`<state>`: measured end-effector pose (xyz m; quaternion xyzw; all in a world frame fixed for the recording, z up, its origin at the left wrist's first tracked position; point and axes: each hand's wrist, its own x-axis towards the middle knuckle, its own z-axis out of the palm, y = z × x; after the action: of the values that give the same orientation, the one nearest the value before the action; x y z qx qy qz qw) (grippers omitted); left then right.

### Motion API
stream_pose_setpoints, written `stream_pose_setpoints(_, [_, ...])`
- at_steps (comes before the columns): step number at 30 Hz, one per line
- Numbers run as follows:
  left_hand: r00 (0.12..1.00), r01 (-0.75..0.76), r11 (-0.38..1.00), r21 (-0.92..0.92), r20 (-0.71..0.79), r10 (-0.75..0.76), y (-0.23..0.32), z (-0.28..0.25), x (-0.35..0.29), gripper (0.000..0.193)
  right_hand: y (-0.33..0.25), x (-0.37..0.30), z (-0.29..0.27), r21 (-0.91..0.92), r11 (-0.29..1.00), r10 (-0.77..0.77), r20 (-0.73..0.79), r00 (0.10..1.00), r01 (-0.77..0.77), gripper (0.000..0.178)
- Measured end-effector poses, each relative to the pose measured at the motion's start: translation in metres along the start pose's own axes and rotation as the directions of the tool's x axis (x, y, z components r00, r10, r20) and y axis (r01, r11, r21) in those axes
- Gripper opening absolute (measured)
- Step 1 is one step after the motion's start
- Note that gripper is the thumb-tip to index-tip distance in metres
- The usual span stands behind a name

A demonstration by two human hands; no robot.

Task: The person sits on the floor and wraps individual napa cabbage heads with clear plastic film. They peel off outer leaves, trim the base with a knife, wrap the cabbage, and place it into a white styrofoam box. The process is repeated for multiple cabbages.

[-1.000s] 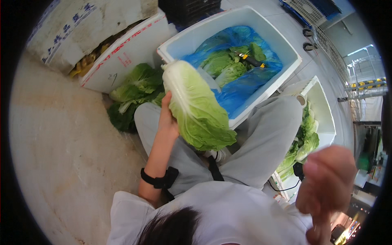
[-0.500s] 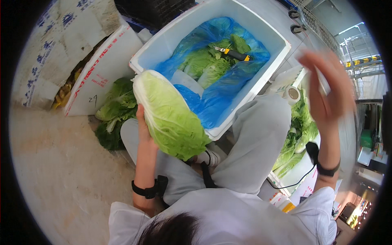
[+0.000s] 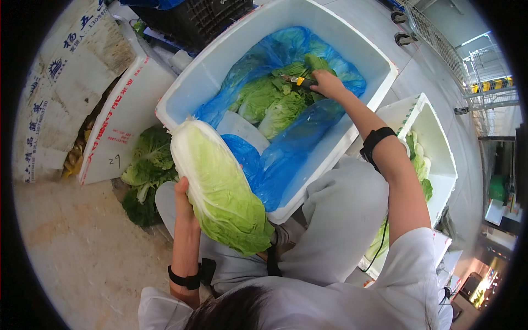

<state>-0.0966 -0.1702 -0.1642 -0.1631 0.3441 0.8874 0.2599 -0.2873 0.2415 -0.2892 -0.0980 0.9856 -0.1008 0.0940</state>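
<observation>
A large napa cabbage [image 3: 220,184] rests tilted in my left hand [image 3: 187,204], its white stem end pointing up and away. My left fingers wrap round its left side and underneath. Inside the white foam box [image 3: 190,82], my right hand [image 3: 326,84] is closed round the dark handle of a yellow-and-black utility knife [image 3: 300,81]. The knife lies over cabbage leaves [image 3: 283,113], its metal end pointing left. A blue plastic bag [image 3: 300,151] lines the box around the leaves.
Loose green leaves [image 3: 144,159] lie on the floor at my left, beside a marked foam panel [image 3: 118,118]. A second foam box [image 3: 440,159] with cabbages stands at my right. A black crate [image 3: 192,22] is beyond the first box.
My right hand has come from the right side into the foam box and taken hold of the utility knife. The cabbage in my left hand has shifted slightly left and nearer.
</observation>
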Motion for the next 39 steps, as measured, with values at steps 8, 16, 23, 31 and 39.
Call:
stream_pose_setpoints(8, [0.981,-0.036,0.993,0.109,-0.184,0.055,0.004,0.005,-0.009,0.072,0.005,0.01,0.049,-0.284,0.959,-0.039,-0.175,0.984,-0.013,0.06])
stream_pose_setpoints(16, [0.974,-0.165,0.976,0.145,-0.134,0.185,0.021,0.026,-0.053,0.07,-0.009,0.008,0.018,-0.245,0.967,-0.08,-0.054,0.995,0.065,0.04])
stream_pose_setpoints(23, [0.907,-0.404,0.9,0.162,-0.06,0.418,0.038,0.056,-0.122,0.073,-0.032,-0.022,-0.061,-0.197,0.98,-0.025,-0.171,0.985,-0.01,0.045])
stream_pose_setpoints(31, [0.75,-0.611,0.68,0.404,0.02,0.662,0.064,0.072,-0.184,0.075,-0.102,-0.069,-0.185,0.303,0.943,-0.022,-0.354,0.935,0.137,0.035])
stream_pose_setpoints(39, [0.862,-0.496,0.855,0.151,-0.031,0.505,0.038,0.062,-0.195,0.08,-0.236,-0.14,-0.258,0.74,0.642,-0.138,-0.147,0.98,0.201,0.025])
